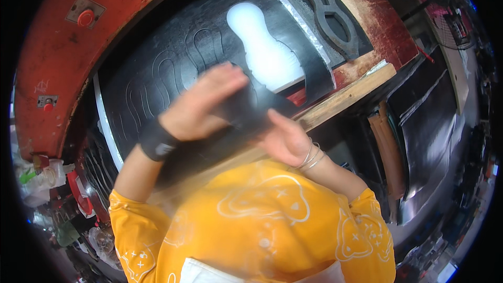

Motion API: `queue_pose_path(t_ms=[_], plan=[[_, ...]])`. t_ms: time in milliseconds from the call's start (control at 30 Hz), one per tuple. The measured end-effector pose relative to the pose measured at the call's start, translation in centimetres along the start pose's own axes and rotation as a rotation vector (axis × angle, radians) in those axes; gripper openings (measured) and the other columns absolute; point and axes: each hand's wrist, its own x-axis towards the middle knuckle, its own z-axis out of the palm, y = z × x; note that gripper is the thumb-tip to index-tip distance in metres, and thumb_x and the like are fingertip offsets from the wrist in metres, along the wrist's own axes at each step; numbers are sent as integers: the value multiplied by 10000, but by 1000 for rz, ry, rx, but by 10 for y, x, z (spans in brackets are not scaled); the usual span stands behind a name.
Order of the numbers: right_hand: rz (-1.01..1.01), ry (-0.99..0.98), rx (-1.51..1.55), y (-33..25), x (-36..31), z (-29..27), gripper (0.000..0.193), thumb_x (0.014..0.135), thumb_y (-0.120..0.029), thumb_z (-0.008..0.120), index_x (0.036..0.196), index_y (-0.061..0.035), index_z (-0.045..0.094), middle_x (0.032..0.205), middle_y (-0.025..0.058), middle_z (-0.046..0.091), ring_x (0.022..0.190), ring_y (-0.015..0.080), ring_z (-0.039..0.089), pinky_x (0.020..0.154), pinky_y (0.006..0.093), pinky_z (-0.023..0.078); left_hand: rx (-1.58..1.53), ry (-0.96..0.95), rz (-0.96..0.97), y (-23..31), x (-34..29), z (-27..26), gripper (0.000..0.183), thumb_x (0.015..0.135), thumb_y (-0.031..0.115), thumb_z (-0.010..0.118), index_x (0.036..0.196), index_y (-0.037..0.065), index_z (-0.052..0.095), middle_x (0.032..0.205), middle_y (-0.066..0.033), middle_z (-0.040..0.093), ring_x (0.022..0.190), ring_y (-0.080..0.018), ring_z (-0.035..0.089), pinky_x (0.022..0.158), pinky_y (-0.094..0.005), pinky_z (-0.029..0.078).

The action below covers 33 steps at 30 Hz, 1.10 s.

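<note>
Between my hands is a dark, flexible cut-out piece (258, 106), smeared by motion. My left hand (201, 102), with a black band at the wrist, reaches along its left side, fingers together and bent around it. On the piece's near right edge my right hand (285, 141) grips it, thumb uppermost; thin bangles circle that wrist. Beneath lies a large black sheet (157, 68) marked with several sole-shaped cut lines. A bright white sole-shaped opening (264, 47) shows in it just beyond my hands. The fingers' undersides are hidden.
A metal cutting die (332, 18) lies at the far right on the board. An orange-red machine body (57, 68) with red buttons curves along the left. The wooden table edge (351, 94) runs near me. Dark sheets (427, 126) hang or stand to the right.
</note>
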Motion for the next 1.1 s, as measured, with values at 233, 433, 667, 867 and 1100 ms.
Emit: queue_pose_path(t_ms=[233, 433, 667, 867, 1100], plan=[[-310, 128, -164, 18, 9, 6, 465, 974, -371, 451, 1264, -10, 491, 1239, 118, 552, 1184, 271, 475, 1063, 428, 324, 51, 226, 20, -35, -7, 16, 606, 680, -28, 631, 1264, 115, 555, 1191, -141, 609, 1148, -322, 547, 961, -410, 448], [-271, 224, -211, 37, 7, 4, 408, 978, -311, 463, 1265, -25, 509, 1224, 134, 566, 1175, 260, 508, 1033, 418, 382, 423, 965, -356, -50, -40, -116, 553, 710, 42, 670, 1253, 37, 569, 1157, -160, 640, 1010, -290, 633, 770, -312, 494], [-42, 26, -63, 99, 26, 26, 352, 983, -239, 469, 1271, -39, 501, 1155, 71, 595, 1072, 193, 554, 982, 401, 397, 19, -51, 78, -18, -88, -41, 649, 705, 22, 667, 1329, 101, 506, 1314, -185, 515, 1288, -357, 430, 1082, -455, 338], [-429, 213, -431, 117, 36, 29, 352, 1006, -237, 403, 1218, -3, 557, 1176, 98, 599, 1066, 203, 559, 952, 363, 420, 170, 144, 136, -44, -99, 0, 590, 669, -16, 636, 1237, 137, 586, 1219, -130, 600, 1191, -321, 522, 1002, -415, 418], [-309, 237, -289, 129, 36, 26, 399, 985, -289, 450, 1268, -18, 525, 1242, 133, 567, 1191, 276, 500, 1054, 463, 354, -31, 914, -148, -50, -126, -135, 548, 700, -10, 638, 1237, 83, 589, 1229, -157, 589, 1205, -307, 520, 1012, -387, 421]])
